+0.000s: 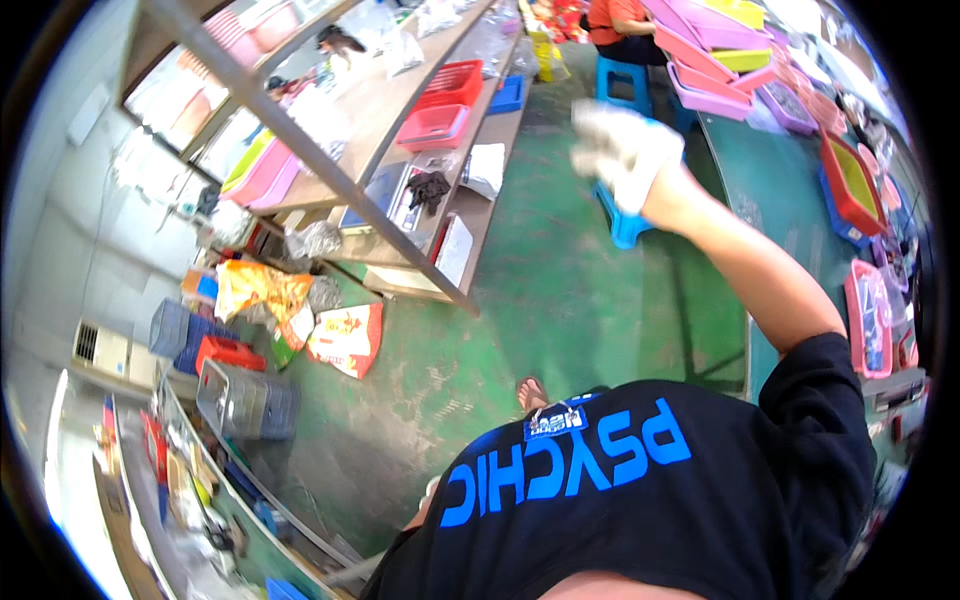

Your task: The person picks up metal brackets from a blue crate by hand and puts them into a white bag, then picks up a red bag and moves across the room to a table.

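Observation:
My right hand (625, 155), in a white glove, is stretched out ahead over the aisle. Motion smears its fingers, and nothing can be made out in its grip. A blue plastic stool (626, 228) stands below and partly behind it; I cannot tell whether they touch. Only a sliver of my left hand (431, 490) shows, also gloved in white, low beside my black shirt. Its fingers are hidden.
On the left stands a shelf rack with a metal post (300, 150), holding a red basket (450, 84). Sacks (346, 338) and a grey bin (250, 400) lie on the green floor. To the right runs a green table (745, 165) with stacked trays; a seated person (622, 22) is beyond.

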Available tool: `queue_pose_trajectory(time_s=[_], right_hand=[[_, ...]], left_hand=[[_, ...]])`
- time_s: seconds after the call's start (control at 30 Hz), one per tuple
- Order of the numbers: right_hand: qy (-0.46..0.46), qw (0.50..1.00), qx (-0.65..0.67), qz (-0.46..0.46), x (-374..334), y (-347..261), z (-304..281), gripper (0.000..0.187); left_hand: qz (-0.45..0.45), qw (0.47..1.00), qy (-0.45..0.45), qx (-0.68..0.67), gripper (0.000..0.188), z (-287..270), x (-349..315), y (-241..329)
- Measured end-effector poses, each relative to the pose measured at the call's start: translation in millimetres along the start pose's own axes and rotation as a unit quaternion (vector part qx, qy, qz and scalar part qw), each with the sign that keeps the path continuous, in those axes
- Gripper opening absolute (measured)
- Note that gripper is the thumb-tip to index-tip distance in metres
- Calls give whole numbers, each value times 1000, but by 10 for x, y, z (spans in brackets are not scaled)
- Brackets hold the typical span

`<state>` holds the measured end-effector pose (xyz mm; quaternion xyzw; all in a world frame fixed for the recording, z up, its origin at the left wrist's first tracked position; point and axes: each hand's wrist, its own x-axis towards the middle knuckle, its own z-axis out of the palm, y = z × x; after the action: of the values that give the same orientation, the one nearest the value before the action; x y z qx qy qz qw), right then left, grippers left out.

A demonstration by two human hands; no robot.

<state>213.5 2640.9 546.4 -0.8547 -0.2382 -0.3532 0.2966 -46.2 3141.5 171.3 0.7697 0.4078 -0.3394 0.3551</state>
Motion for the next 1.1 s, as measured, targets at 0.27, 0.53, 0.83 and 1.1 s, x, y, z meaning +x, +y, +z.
queue_pose_trajectory(time_s=[0.27, 0.53, 0.83, 1.1], right_hand=[[-546, 764, -160, 304, -1765, 1500, 541, 29], [-668, 575, -231, 412, -4597, 1987, 1360, 34], [-553, 538, -57, 634, -4267, 3585, 1984, 28], [-53, 628, 181, 755, -58, 5425, 2278, 41]], left_hand=[[81, 992, -30, -97, 36, -1061, 1005, 2953], [144, 978, -76, 129, 51, -896, 2002, 4636], [151, 958, -54, 238, 61, -131, 2268, 6587], [140, 963, -7, 231, 66, 252, 2963, 7890]])
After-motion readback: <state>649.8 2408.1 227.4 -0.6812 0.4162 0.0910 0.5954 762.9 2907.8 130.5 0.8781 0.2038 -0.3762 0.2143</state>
